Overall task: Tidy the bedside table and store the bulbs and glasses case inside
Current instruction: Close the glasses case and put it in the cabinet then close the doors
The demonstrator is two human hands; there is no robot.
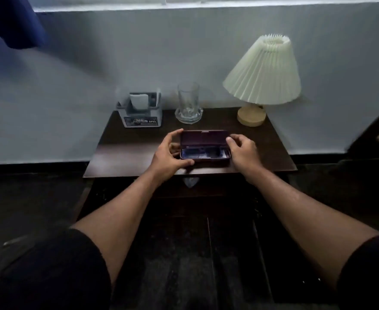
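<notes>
A dark maroon glasses case [204, 145] lies on the dark wooden bedside table [125, 157], its lid raised and something bluish showing inside. My left hand [169, 156] grips the case's left end, thumb along the front edge and a finger on the lid's corner. My right hand [243, 151] holds the right end, thumb at the hinge side. No bulbs are visible.
At the back of the table stand a grey holder box [141, 111] with cards, an empty glass [188, 101] on a glass coaster, and a lamp [263, 74] with a pleated cream shade. A drawer handle [190, 181] shows under the front edge.
</notes>
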